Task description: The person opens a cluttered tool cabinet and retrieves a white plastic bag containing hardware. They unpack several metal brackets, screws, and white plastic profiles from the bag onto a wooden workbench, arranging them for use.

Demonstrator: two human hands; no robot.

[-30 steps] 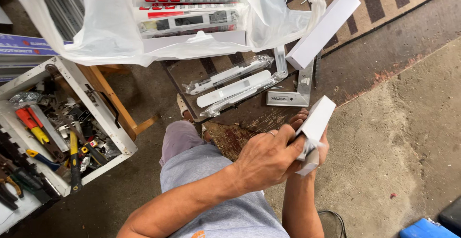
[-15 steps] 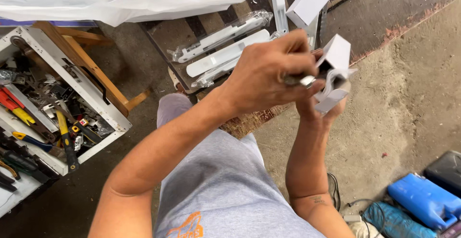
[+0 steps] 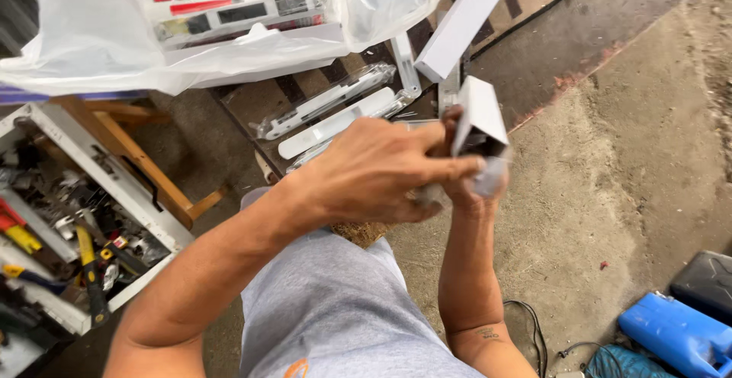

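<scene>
Fingers (image 3: 450, 171) of both hands clamp a white box (image 3: 479, 115), its long axis pointing up-left.

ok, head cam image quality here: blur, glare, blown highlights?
Head view: soft even daylight, no hard shadows; the white plastic bag is near blown out; left hand and right hand on the white box slightly motion-soft; tool tray sits dim at the edge.
</scene>
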